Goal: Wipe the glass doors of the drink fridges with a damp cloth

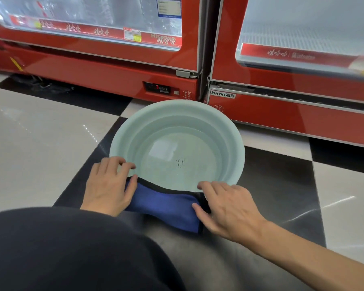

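A pale green basin [229,131] with shallow water stands on the floor in front of two red drink fridges. A blue cloth [166,204] with a black edge hangs over the basin's near rim. My left hand [109,185] grips the near-left rim, fingers curled over it and thumb against the cloth's left end. My right hand [225,208] lies over the cloth's right end at the rim, fingertips bent over the edge and thumb on the cloth. The left fridge's glass door [93,15] and the right fridge's glass door [303,28] rise just behind the basin.
The floor has large black and white tiles [40,143]. A narrow dark gap [205,59] separates the two fridges. My dark-clothed knee [72,248] fills the lower left. A cable [48,85] lies under the left fridge.
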Motion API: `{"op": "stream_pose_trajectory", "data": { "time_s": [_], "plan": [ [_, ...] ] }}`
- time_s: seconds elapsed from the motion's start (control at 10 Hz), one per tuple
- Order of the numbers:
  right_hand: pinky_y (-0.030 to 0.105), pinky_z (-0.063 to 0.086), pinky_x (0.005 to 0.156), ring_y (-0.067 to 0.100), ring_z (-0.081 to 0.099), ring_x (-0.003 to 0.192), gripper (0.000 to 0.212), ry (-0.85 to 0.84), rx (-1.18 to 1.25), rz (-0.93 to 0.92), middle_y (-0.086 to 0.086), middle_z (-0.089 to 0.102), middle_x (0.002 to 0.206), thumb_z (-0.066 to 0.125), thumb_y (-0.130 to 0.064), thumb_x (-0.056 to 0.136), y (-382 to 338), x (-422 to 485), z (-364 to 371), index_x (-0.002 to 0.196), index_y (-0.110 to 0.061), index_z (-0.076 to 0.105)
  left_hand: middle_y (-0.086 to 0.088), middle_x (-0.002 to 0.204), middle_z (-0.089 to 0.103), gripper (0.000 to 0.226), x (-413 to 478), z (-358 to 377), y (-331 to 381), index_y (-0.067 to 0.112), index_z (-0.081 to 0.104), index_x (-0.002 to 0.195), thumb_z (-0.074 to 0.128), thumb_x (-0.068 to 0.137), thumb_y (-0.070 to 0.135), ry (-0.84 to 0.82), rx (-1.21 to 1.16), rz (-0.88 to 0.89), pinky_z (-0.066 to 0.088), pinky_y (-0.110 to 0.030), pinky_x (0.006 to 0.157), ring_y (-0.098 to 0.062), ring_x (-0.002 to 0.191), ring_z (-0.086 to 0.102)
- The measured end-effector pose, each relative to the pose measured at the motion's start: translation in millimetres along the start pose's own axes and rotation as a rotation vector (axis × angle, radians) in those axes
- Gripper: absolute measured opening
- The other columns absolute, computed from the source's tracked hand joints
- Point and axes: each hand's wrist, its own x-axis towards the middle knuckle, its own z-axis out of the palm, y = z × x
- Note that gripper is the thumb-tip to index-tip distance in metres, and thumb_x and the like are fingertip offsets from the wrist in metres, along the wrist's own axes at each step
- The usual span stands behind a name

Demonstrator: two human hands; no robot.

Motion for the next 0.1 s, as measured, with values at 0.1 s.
{"op": "stream_pose_trajectory", "data": {
  "time_s": [0.1],
  "plan": [
    [0.042,0.053,0.072,0.032,0.06,0.085,0.038,0.05,0.047,-0.187,0.011,0.064,0.101,0.053,-0.038,0.093,-15.6,4.4,12.8,0.113,-0.008,0.065,-0.005,0.122,0.067,0.041,-9.7,10.7,10.3,0.011,0.07,0.12,0.039,0.102,0.03,-0.08,-0.234,0.194,0.039,-0.035,0.099,-0.023,0.116,0.058]
  ]
}}
